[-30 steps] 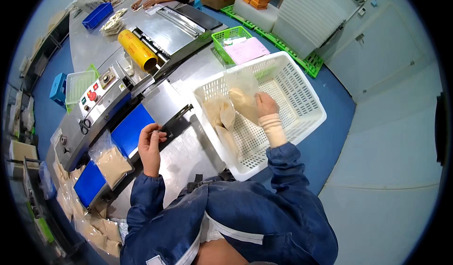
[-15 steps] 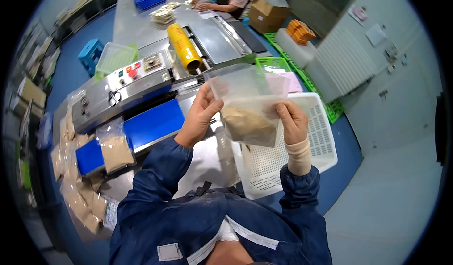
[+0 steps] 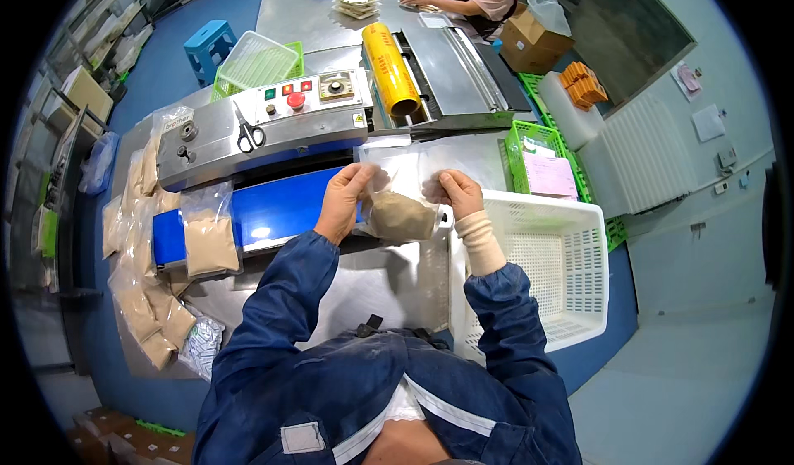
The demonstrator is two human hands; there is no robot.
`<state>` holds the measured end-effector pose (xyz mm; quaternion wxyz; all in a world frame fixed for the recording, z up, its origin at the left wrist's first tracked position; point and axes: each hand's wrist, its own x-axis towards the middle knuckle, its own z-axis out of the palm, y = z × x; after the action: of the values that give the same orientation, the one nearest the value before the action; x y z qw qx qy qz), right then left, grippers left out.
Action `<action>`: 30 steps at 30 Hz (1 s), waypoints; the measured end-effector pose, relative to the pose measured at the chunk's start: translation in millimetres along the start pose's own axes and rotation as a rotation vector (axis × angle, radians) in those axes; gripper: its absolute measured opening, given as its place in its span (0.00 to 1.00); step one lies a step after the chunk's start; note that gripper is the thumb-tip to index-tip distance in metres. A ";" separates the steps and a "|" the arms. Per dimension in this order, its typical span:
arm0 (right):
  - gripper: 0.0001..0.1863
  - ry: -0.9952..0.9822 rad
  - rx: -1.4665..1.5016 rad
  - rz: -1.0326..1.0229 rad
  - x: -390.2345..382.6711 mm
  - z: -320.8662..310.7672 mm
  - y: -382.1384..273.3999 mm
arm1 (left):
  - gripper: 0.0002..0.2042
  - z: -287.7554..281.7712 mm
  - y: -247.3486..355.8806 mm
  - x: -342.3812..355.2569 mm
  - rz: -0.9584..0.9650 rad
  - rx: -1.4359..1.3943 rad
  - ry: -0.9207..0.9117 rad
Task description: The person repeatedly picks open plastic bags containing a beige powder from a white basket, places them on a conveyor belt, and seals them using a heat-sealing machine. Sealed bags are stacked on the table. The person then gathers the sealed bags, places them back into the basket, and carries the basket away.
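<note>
Between my hands hangs a clear plastic bag (image 3: 403,217) with tan powder gathered in its lower part. My left hand (image 3: 341,203) pinches its left upper edge. The right upper edge is pinched between thumb and fingers of my right hand (image 3: 459,192), whose wrist wears a beige cuff. The bag is in front of the right end of a blue conveyor belt (image 3: 289,204), part of a metal sealing machine (image 3: 265,138). Another filled bag (image 3: 210,243) lies on the belt's left part. Several more filled bags (image 3: 141,308) are heaped past the belt's left end.
A white perforated basket (image 3: 550,279) stands to my right. Black scissors (image 3: 247,130) lie on the sealing machine. Behind it are a yellow film roll (image 3: 390,72) and a wrapping machine (image 3: 451,76). A co-worker (image 3: 475,0) handles small packs at the far table. A green crate (image 3: 538,159) holds pink paper.
Both hands have brought the powder bag left, from over the white basket to beside the conveyor's right end. My view has turned to the right. The bag on the belt remains on its left part.
</note>
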<state>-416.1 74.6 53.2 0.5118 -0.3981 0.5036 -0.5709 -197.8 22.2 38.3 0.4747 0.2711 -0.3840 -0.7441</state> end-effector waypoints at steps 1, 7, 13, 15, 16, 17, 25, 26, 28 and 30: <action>0.12 0.024 -0.001 0.031 4.0 0.4 3.4 | 0.08 -4.7 -4.3 2.6 -0.002 -0.043 -0.001; 0.11 0.077 0.011 0.095 25.7 -2.2 13.6 | 0.10 -22.2 -31.8 18.0 0.018 -0.018 0.084; 0.11 0.071 0.001 0.094 36.0 -3.6 18.9 | 0.09 -3.6 -23.1 27.6 0.112 0.119 0.062; 0.11 0.065 -0.005 0.095 38.1 -2.6 19.0 | 0.09 -1.5 -20.0 28.2 0.158 0.201 0.038; 0.12 0.061 -0.005 0.099 38.7 -1.0 17.6 | 0.08 -1.0 -19.4 28.0 0.198 0.243 0.039; 0.12 0.056 -0.005 0.103 39.3 -0.6 17.8 | 0.07 -0.8 -19.3 27.7 0.238 0.284 0.039; 0.13 0.133 -0.040 0.098 45.5 -17.0 30.7 | 0.05 -4.3 -19.9 35.2 0.169 0.147 0.167; 0.13 0.149 -0.046 0.113 46.9 -17.1 34.3 | 0.05 -5.8 -23.5 37.3 0.138 0.121 0.184; 0.13 0.198 -0.094 0.127 50.5 -20.4 37.5 | 0.06 -9.3 -33.5 45.9 0.080 0.064 0.211; 0.13 0.255 -0.172 0.136 53.2 -21.3 37.2 | 0.06 -10.2 -40.2 56.2 0.023 0.032 0.221</action>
<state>-438.3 26.9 9.6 0.4452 -0.3298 0.6373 -0.5356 -232.7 -22.2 -2.9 0.5181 0.3548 -0.3443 -0.6980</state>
